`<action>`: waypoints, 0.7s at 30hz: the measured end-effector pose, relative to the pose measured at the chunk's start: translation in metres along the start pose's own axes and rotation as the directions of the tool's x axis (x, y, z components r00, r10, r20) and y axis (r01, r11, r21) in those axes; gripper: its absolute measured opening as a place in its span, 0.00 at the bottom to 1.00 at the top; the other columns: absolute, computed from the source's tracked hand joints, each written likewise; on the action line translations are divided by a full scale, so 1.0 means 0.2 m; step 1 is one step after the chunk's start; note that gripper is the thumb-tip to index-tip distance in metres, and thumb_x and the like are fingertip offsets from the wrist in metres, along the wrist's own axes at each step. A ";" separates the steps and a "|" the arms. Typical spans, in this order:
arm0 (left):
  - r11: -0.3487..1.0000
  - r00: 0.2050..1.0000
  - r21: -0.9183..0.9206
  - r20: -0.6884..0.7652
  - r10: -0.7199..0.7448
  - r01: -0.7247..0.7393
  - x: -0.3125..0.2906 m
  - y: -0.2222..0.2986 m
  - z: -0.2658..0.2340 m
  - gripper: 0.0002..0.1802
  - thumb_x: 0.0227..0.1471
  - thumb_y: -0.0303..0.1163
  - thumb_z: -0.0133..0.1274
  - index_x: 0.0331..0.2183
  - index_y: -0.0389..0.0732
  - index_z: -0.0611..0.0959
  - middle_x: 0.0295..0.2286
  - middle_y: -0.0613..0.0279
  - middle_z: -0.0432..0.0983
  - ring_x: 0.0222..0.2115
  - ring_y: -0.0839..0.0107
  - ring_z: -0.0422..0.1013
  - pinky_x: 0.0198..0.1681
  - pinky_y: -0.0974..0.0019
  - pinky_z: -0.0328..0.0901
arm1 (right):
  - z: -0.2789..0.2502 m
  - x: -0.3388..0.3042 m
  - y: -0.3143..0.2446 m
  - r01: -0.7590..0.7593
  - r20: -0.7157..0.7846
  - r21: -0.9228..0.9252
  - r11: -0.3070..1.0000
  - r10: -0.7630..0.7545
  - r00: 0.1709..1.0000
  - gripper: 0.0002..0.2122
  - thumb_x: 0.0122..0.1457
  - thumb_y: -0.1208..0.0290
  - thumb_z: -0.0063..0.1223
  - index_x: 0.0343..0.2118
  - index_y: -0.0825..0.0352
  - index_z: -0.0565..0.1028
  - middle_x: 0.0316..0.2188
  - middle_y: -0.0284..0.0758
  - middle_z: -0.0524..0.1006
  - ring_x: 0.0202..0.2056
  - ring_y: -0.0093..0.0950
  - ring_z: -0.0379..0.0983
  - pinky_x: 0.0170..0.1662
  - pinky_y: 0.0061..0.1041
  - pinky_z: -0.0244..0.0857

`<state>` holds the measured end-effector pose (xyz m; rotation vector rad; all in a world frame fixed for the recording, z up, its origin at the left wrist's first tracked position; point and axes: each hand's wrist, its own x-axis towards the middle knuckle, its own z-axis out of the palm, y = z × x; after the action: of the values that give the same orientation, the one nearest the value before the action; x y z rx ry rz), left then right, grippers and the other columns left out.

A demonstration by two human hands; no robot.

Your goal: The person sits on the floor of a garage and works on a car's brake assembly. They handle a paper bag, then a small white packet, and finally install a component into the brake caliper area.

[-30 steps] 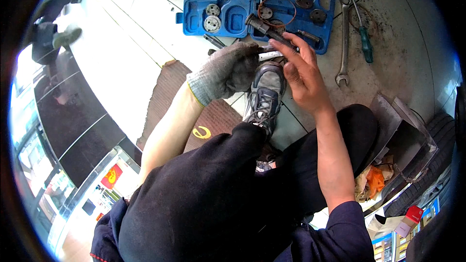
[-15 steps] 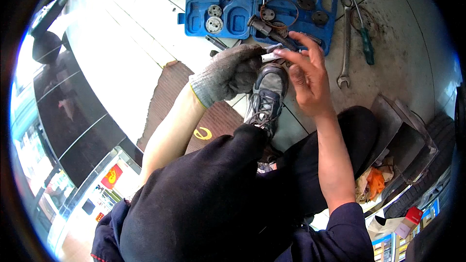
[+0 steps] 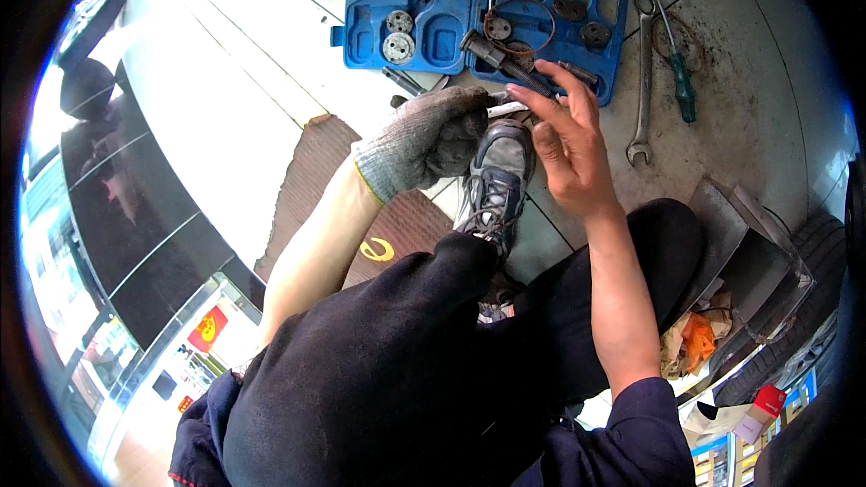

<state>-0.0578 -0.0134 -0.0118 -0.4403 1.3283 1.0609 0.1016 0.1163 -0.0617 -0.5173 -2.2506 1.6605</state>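
My left hand (image 3: 424,140), in a dirty grey knit glove, is closed around a slim white piece (image 3: 507,110) whose end sticks out past the fingers. I cannot make out its kind. My right hand (image 3: 575,149) is bare, with dark smudges on the fingers. Its fingers are stretched and spread, and one fingertip is at the white piece, apparently touching it. Both hands are above the toe of my grey shoe (image 3: 502,158). Just beyond them, a dark threaded tool (image 3: 492,52) lies across the near edge of a blue tool case (image 3: 361,45).
Several round metal discs (image 3: 398,47) sit in the case. To the right lie a combination wrench (image 3: 642,81) and a green-handled screwdriver (image 3: 683,95) on stained tiles. Brown cardboard (image 3: 311,185) is under my left arm. A grey metal box (image 3: 731,243) and a tyre (image 3: 816,280) stand at right.
My right fingers have shifted slightly and the fingertip lies further over the white piece. The gloved left hand stays nearly in place, still holding it.
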 end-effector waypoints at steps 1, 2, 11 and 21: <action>1.000 0.999 -0.025 0.041 -0.006 0.007 0.01 0.00 -0.01 0.18 0.61 0.42 0.47 0.42 0.37 0.78 0.25 0.62 0.77 0.20 0.79 0.72 0.18 0.79 0.66 | 0.02 -0.01 0.01 0.032 0.001 -0.059 0.998 -0.032 0.999 0.21 0.63 0.48 0.41 0.45 0.57 0.79 0.56 0.44 0.65 0.59 0.43 0.54 0.61 0.41 0.48; 0.991 0.977 -0.128 0.213 -0.022 0.050 0.04 -0.02 -0.06 0.18 0.61 0.42 0.46 0.42 0.37 0.78 0.25 0.63 0.77 0.19 0.79 0.72 0.17 0.80 0.66 | 0.03 -0.01 0.02 0.067 0.005 -0.113 0.991 -0.067 0.998 0.20 0.63 0.49 0.41 0.45 0.57 0.80 0.55 0.44 0.65 0.59 0.43 0.54 0.60 0.41 0.48; 0.988 0.997 0.133 0.003 0.074 -0.074 -0.02 0.00 0.02 0.22 0.57 0.42 0.53 0.45 0.33 0.75 0.33 0.57 0.76 0.30 0.73 0.74 0.29 0.73 0.71 | 0.00 0.00 -0.01 0.001 -0.046 -0.018 1.000 -0.002 0.999 0.22 0.64 0.48 0.38 0.45 0.56 0.80 0.54 0.43 0.66 0.59 0.42 0.54 0.60 0.42 0.48; 0.909 0.999 0.415 -0.021 0.048 -0.035 -0.04 0.02 0.01 0.30 0.54 0.45 0.56 0.49 0.31 0.71 0.34 0.57 0.76 0.30 0.73 0.73 0.30 0.73 0.70 | 0.01 -0.01 0.01 -0.001 -0.014 -0.044 0.999 0.000 1.000 0.21 0.64 0.48 0.39 0.45 0.56 0.80 0.55 0.42 0.66 0.59 0.42 0.54 0.61 0.42 0.48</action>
<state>-0.0593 -0.0130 -0.0031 -0.1089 1.5502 0.7760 0.1027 0.1143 -0.0636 -0.5384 -2.2823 1.6057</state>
